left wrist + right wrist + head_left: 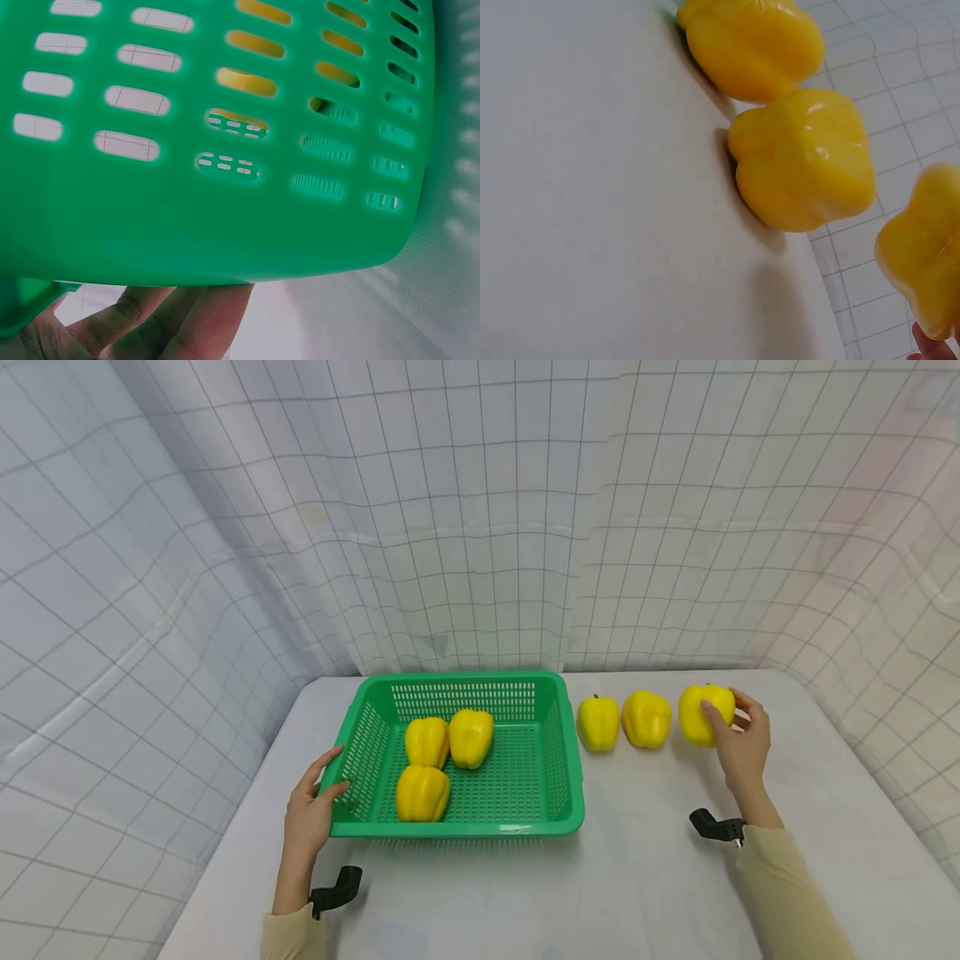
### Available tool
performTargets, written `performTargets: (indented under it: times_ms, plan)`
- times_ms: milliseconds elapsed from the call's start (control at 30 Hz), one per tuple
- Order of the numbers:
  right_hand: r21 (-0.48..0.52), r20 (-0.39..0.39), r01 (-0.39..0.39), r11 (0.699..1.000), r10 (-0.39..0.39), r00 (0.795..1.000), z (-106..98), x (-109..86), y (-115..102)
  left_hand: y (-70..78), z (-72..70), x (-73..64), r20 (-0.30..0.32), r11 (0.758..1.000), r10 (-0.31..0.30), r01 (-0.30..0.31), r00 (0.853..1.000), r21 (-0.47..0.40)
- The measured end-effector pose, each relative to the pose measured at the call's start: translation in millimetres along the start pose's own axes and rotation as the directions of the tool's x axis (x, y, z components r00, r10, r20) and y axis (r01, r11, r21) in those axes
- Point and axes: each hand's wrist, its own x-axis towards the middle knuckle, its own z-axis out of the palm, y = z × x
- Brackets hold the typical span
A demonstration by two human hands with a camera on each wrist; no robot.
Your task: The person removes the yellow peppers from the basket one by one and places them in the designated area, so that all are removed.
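Observation:
My left hand point(308, 811) grips the left rim of a green plastic basket point(457, 830), its thumb over the inner side. In the left wrist view, fingers point(210, 319) show below the slotted basket wall. Three yellow bell peppers lie inside the basket: one at the front point(422, 793), one behind it point(427, 742), and one to the right point(472, 738). My right hand point(744, 743) holds another yellow bell pepper point(707, 715) between thumb and fingers. In the right wrist view that bell pepper point(926, 251) is raised off the table, its shadow falling below.
Two more yellow bell peppers, one by the basket point(598, 724) and one further right point(647, 720), sit on the white table point(630, 877). White grid-patterned curtains point(480, 527) close off the back and both sides. A black camera mount point(716, 825) projects from the right wrist.

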Motion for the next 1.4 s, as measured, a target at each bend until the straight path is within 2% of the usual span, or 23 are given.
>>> performTargets:
  times_ms: [433,633,900,1200,1400]
  plan:
    - [-0.078,0.053,-0.092,0.993,0.097,0.994,2.9,12.4,17.3,2.8,0.6,1.6,0.001,1.000,0.005,-0.005,1.000,0.006]
    - [-0.142,0.120,-0.150,0.978,0.167,0.979,0.0,15.8,22.3,2.8,0.9,1.1,0.001,1.000,-0.004,0.004,1.000,0.009]
    - [-0.171,0.180,-0.156,0.973,0.187,0.966,-2.4,17.8,32.0,2.9,0.9,0.1,-0.005,1.000,-0.004,0.004,1.000,0.013]
    - [-0.182,0.192,-0.152,0.972,0.186,0.964,-2.4,17.3,34.0,1.1,0.3,-1.0,0.005,1.000,-0.010,0.010,1.000,-0.003]
    - [-0.194,0.215,-0.165,0.967,0.206,0.955,-0.9,16.1,34.4,-0.3,0.0,-1.0,0.002,1.000,-0.008,0.008,1.000,-0.003]
